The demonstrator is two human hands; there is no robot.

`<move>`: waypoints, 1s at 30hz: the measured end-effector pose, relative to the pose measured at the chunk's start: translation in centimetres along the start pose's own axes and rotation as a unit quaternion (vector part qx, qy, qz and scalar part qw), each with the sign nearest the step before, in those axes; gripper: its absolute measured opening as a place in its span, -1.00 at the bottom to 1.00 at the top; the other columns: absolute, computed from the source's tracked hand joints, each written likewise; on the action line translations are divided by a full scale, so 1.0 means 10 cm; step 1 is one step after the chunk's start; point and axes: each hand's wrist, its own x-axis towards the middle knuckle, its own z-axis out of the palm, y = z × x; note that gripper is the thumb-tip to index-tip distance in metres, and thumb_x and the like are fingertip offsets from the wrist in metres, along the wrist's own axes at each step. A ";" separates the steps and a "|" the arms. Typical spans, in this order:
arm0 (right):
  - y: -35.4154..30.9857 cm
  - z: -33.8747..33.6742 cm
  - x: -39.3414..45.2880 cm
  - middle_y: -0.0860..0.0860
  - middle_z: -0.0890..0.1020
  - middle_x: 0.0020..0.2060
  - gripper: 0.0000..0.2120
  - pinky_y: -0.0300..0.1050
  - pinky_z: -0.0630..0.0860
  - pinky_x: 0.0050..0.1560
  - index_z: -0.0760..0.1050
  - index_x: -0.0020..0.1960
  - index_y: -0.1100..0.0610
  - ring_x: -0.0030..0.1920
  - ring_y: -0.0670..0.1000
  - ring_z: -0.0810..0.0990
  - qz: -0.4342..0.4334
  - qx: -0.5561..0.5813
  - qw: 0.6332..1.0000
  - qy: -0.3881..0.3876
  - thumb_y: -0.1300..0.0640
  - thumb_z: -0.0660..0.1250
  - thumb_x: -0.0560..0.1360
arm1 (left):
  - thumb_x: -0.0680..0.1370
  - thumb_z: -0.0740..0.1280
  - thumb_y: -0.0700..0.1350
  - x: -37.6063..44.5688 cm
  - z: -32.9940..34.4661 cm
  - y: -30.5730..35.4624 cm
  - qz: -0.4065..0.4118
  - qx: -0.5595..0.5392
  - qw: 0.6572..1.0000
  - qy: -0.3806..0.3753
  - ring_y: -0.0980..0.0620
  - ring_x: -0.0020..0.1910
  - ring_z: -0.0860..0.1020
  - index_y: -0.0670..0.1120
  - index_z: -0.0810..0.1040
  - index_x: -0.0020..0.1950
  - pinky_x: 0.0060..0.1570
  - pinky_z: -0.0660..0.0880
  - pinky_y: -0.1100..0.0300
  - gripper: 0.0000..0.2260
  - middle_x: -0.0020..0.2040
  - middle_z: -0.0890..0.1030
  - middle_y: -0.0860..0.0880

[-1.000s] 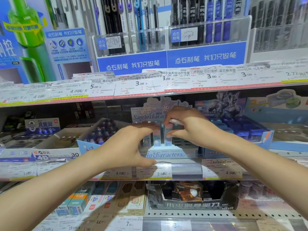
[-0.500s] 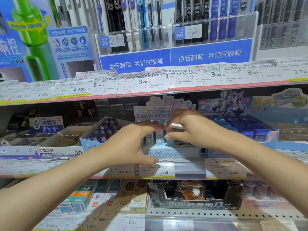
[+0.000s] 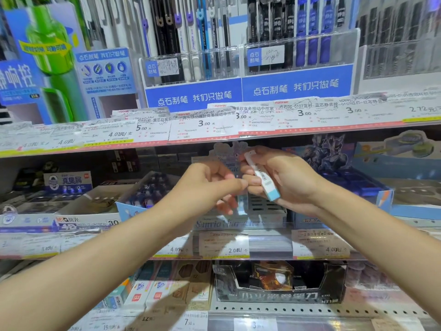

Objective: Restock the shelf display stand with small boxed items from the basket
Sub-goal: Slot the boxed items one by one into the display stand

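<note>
My right hand grips a small white box with a light-blue end, tilted, in front of the middle shelf. My left hand is beside it, thumb and forefinger pinched together and touching my right fingertips; whether anything sits between them is hidden. Just below both hands stands the pale cartoon-print display stand, with a small boxed item upright in it and dark slots to its right. The basket is out of view.
A blue eraser tray sits left of the stand and a blue boxed display sits right of it. The upper shelf's price-label rail hangs just above my hands. Pen racks fill the top; a black box is below.
Both hands have lifted out of the stand toward me. My left hand went from spread fingers to a pinch. The box in my right hand has tipped and now shows fully.
</note>
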 end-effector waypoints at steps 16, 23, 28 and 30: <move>0.19 -0.09 -0.15 -0.22 0.66 -0.19 -0.79 -0.41 0.45 0.01 0.64 -0.06 0.09 -0.06 -0.22 0.61 -0.274 -0.360 0.891 0.022 0.31 0.45 0.35 | 0.46 0.34 -0.12 0.01 0.03 -0.03 -0.132 -0.294 0.945 -0.048 0.08 -0.37 0.64 -0.14 0.67 -0.07 -0.19 0.63 0.21 -0.84 -0.29 0.64 -0.08; 0.16 -0.10 -0.19 -0.03 0.61 0.01 -0.62 -0.31 0.48 0.13 0.51 -0.06 0.05 0.12 -0.11 0.59 -0.197 -0.315 0.928 -0.016 0.42 0.15 0.28 | 0.43 0.38 -0.28 0.03 -0.01 -0.09 -0.110 -0.240 0.964 0.008 0.10 -0.37 0.64 -0.27 0.60 -0.09 -0.38 0.58 0.32 -0.90 -0.27 0.67 -0.12; 0.03 -0.11 -0.08 0.03 0.60 -0.01 -0.73 -0.29 0.52 -0.08 0.46 0.07 0.03 -0.04 -0.12 0.60 -0.184 -0.315 0.928 0.078 0.27 0.38 0.42 | 0.41 0.41 -0.32 0.05 -0.04 -0.13 -0.014 -0.075 0.997 0.015 0.07 -0.43 0.54 -0.16 0.60 -0.24 -0.38 0.55 0.27 -0.91 -0.41 0.62 -0.06; 0.00 -0.08 -0.05 0.05 0.61 0.00 -0.70 -0.16 0.59 0.00 0.48 0.09 0.02 -0.05 -0.05 0.60 -0.156 -0.322 0.932 0.058 0.26 0.39 0.41 | 0.41 0.42 -0.34 0.05 -0.03 -0.12 0.021 -0.047 0.999 0.017 0.07 -0.45 0.53 -0.13 0.61 -0.28 -0.41 0.52 0.27 -0.87 -0.41 0.61 -0.09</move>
